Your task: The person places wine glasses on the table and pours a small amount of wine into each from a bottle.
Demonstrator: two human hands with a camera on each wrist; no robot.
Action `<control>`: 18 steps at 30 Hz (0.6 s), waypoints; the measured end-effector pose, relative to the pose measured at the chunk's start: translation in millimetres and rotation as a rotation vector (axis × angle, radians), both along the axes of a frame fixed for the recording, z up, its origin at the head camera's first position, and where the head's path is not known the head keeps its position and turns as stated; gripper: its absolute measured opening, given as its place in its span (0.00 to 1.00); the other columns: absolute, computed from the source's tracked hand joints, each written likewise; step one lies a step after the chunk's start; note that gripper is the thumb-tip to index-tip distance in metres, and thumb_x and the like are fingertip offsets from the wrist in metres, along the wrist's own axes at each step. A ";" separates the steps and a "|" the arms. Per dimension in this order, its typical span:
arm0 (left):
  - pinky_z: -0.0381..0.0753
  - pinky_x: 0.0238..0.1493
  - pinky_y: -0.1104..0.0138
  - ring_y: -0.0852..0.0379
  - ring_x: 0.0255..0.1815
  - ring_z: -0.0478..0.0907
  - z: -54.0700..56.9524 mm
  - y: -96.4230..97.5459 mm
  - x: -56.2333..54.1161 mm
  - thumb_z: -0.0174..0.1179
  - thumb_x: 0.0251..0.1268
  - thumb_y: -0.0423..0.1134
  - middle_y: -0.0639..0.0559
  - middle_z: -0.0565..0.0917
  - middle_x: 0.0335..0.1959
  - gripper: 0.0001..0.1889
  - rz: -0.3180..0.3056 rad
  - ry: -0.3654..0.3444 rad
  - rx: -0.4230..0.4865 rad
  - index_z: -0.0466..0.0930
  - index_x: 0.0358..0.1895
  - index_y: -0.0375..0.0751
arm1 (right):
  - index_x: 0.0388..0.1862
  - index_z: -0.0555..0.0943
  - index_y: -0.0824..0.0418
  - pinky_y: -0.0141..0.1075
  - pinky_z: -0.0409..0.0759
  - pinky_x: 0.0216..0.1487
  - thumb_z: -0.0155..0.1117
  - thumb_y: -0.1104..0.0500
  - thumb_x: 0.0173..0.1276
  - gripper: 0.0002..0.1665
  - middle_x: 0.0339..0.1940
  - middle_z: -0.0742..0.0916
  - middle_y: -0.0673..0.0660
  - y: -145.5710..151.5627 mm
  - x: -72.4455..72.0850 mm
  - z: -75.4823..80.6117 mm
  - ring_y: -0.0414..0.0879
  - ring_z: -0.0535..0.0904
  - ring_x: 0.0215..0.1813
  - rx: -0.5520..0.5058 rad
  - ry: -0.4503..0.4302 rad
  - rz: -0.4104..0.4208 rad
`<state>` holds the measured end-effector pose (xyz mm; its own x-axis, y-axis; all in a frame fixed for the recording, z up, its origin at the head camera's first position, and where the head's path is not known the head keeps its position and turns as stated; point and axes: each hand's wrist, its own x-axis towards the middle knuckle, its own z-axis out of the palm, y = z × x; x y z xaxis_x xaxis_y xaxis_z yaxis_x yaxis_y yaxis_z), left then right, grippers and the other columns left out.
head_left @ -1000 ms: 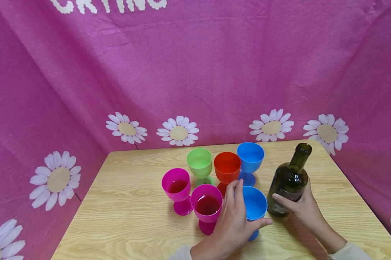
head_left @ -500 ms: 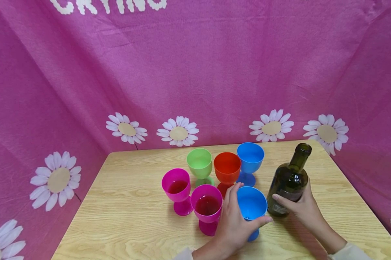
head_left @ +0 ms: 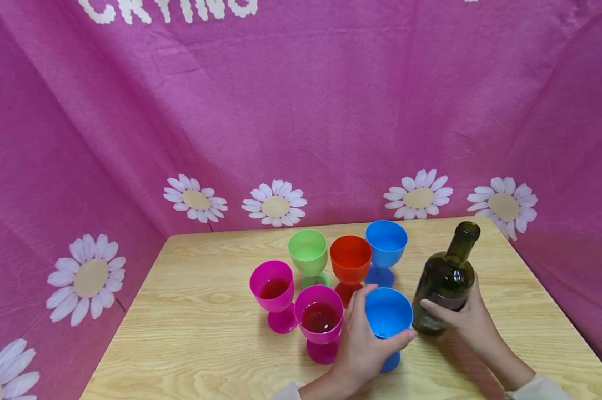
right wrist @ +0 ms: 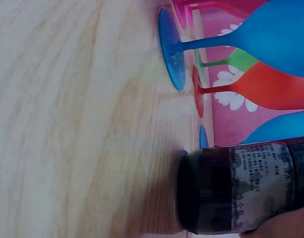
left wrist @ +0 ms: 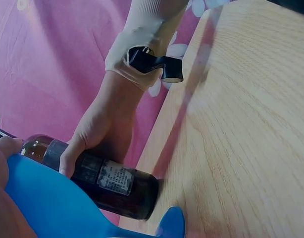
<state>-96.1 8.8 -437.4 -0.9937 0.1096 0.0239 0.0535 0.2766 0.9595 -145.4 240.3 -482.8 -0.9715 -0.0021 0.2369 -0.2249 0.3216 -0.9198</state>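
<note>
My left hand [head_left: 361, 339] curls around the bowl of the near blue goblet [head_left: 388, 314], thumb at the near side and fingers at the far left. That goblet stands upright; its stem and foot [right wrist: 172, 49] show in the right wrist view. My right hand [head_left: 463, 319] grips a dark green wine bottle [head_left: 446, 272] around its labelled lower body. The bottle has no cap and its base is at the tabletop. A white label [left wrist: 115, 177] faces the left wrist camera. Just left of my left hand is a magenta goblet [head_left: 321, 333] with red liquid in it.
Another magenta goblet [head_left: 272, 303] with red liquid stands further left. Behind are a green goblet [head_left: 308, 261], a red goblet [head_left: 350, 272] and a second blue goblet [head_left: 385, 253]. The wooden table [head_left: 196, 316] meets a pink flowered cloth [head_left: 301, 111] at its far edge.
My left hand's fingers have drawn in around the near blue goblet, and its thumb has come closer to the bowl. My right hand and the bottle have stayed in place.
</note>
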 end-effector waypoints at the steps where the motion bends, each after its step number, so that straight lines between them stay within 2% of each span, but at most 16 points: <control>1: 0.84 0.53 0.58 0.53 0.66 0.70 -0.1 -0.1 -0.1 0.80 0.51 0.51 0.59 0.73 0.64 0.44 -0.002 0.000 0.003 0.63 0.71 0.60 | 0.82 0.43 0.42 0.15 0.67 0.56 0.74 0.65 0.66 0.61 0.67 0.72 0.41 0.7 -0.1 0.8 0.25 0.70 0.61 0.004 -0.003 0.001; 6: 0.84 0.53 0.58 0.54 0.66 0.70 0.4 -0.4 -0.4 0.80 0.51 0.52 0.60 0.74 0.64 0.44 -0.003 0.004 0.001 0.63 0.70 0.61 | 0.81 0.44 0.46 0.15 0.66 0.55 0.76 0.62 0.66 0.59 0.71 0.71 0.55 4.6 -3.1 6.6 0.24 0.69 0.60 0.054 -0.040 -0.006; 8: 0.84 0.53 0.58 0.54 0.66 0.70 0.1 -0.3 -0.8 0.80 0.51 0.52 0.60 0.74 0.64 0.43 -0.004 0.005 -0.005 0.64 0.70 0.62 | 0.81 0.45 0.48 0.15 0.65 0.55 0.78 0.63 0.63 0.61 0.70 0.71 0.57 5.6 -4.2 8.1 0.25 0.68 0.61 0.076 -0.021 -0.003; 14: 0.84 0.52 0.57 0.54 0.65 0.71 -1.5 -0.2 -2.1 0.80 0.52 0.51 0.59 0.74 0.63 0.43 -0.009 0.006 -0.022 0.64 0.70 0.61 | 0.82 0.49 0.50 0.15 0.60 0.59 0.82 0.69 0.54 0.67 0.65 0.71 0.37 10.7 -8.2 9.4 0.25 0.66 0.63 0.126 0.111 0.037; 18: 0.84 0.53 0.58 0.54 0.66 0.71 -1.2 -0.3 -1.7 0.79 0.52 0.52 0.60 0.74 0.64 0.43 -0.006 0.009 -0.032 0.63 0.70 0.62 | 0.81 0.52 0.53 0.16 0.57 0.60 0.85 0.71 0.48 0.68 0.64 0.70 0.29 15.4 -11.6 10.3 0.23 0.64 0.63 0.186 0.178 0.042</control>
<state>-97.8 8.5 -438.6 -0.9927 0.1165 0.0297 0.0643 0.3064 0.9497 -157.0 255.7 -472.4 -0.9129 -0.1007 0.3956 -0.3943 0.4684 -0.7906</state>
